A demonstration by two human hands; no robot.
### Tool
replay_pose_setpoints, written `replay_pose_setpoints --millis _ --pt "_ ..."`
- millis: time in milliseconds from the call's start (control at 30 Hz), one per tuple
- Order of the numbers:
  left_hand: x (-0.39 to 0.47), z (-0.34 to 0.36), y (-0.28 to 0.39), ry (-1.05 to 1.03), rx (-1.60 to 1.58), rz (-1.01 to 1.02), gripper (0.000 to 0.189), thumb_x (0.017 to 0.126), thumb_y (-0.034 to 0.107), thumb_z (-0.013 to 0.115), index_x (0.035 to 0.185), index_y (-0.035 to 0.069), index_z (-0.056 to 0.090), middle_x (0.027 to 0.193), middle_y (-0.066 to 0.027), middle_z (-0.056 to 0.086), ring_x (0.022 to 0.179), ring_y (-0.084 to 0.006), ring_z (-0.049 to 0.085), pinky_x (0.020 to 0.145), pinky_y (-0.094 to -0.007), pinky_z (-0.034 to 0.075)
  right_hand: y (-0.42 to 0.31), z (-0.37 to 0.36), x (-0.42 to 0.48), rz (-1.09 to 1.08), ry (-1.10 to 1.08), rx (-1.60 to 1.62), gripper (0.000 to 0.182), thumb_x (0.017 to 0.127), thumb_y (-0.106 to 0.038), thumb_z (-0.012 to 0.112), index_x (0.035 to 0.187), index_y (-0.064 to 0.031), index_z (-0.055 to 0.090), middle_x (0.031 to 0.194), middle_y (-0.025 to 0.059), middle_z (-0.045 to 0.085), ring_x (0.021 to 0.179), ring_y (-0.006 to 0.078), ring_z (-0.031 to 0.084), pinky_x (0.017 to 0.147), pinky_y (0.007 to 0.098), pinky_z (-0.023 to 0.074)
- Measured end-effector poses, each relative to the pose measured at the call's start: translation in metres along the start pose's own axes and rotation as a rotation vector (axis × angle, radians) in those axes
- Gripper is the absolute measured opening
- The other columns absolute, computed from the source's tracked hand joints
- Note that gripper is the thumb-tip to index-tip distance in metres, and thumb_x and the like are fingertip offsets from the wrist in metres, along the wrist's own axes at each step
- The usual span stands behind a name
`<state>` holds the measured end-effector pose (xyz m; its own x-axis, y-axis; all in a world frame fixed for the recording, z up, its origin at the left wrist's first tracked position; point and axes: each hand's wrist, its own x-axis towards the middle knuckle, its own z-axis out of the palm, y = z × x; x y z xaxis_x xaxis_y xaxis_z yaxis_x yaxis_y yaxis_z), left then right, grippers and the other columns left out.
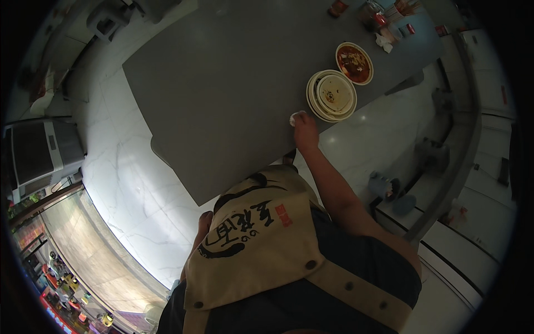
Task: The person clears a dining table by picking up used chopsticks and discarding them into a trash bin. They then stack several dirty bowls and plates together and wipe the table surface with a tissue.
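My right hand (306, 132) rests at the edge of a grey table (217, 96), its fingers closed around a crumpled white tissue or cloth (293, 119). Just beyond it stands a stack of round pale bowls or plates (311, 100) with a rounded-square dish (340, 100) on top, soiled with food scraps. Touching or nearly touching that stack is a bowl (370, 74) of red, oily broth with food remains. My left hand (205, 220) hangs low beside my tan apron (258, 250), partly hidden, so its fingers cannot be made out.
Condiment jars (379, 20), a holder of chopsticks (402, 9) and a crumpled white napkin (384, 42) stand at the table's far right. A dark reddish cup (338, 8) is nearby. Grey stools (107, 18) and a blue bin (383, 185) stand on the floor around the table.
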<state>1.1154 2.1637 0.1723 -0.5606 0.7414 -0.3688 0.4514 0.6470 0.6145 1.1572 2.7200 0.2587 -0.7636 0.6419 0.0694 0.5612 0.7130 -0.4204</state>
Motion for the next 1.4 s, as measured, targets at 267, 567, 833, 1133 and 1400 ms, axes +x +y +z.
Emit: replay_pose_setpoints --millis 267,567,833,1133,1400 --pt "0.023 -0.025 0.020 0.017 -0.113 -0.087 0.015 0.078 0.011 0.055 0.070 0.004 0.045 0.071 -0.0176 0.051 0.072 -0.0376 0.051 0.059 -0.0447 0.041 -0.001 -0.004 -0.009 0.192 -0.188 0.217 0.028 0.086 -0.010 0.049 0.113 -0.0086 0.057 0.120 0.0147 0.054 0.093 0.0328 0.059 0.080 0.0415 0.0478" --pt "0.025 -0.019 0.005 0.062 0.021 0.024 0.014 0.074 0.011 0.057 0.070 0.004 0.045 0.072 -0.0176 0.052 0.073 -0.0382 0.051 0.059 -0.0459 0.041 -0.017 -0.008 -0.006 0.193 -0.267 -0.011 0.045 0.087 -0.008 0.046 0.131 -0.0025 0.037 0.142 0.0218 0.029 0.106 0.0388 0.054 0.074 0.0419 0.0525" --pt "0.024 -0.018 0.009 0.017 -0.129 -0.180 0.016 0.079 0.015 0.051 0.071 0.002 0.048 0.076 -0.0195 0.054 0.072 -0.0396 0.050 0.062 -0.0456 0.040 -0.027 0.005 0.049 0.183 -0.224 -0.009 0.060 0.082 -0.012 0.052 0.135 0.0044 0.028 0.144 0.0294 0.015 0.107 0.0411 0.053 0.076 0.0437 0.0522" --pt "0.023 -0.015 0.015 -0.028 -0.295 -0.218 0.026 0.087 0.020 0.040 0.078 -0.001 0.052 0.081 -0.0221 0.054 0.071 -0.0363 0.049 0.068 -0.0417 0.040 -0.117 0.036 0.030 -0.254 -0.505 -0.033 0.059 0.083 -0.023 0.051 0.136 -0.0045 0.034 0.145 0.0222 0.022 0.082 0.0353 0.063 0.068 0.0452 0.0521" --pt "0.015 -0.010 0.016 0.054 -0.098 -0.074 0.019 0.083 0.018 0.050 0.078 0.001 0.054 0.081 -0.0212 0.056 0.071 -0.0379 0.052 0.063 -0.0431 0.042 -0.087 0.053 0.017 -0.460 -0.277 -0.327 0.060 0.087 -0.032 0.051 0.137 -0.0057 0.034 0.145 0.0198 0.025 0.091 0.0275 0.061 0.064 0.0387 0.0529"
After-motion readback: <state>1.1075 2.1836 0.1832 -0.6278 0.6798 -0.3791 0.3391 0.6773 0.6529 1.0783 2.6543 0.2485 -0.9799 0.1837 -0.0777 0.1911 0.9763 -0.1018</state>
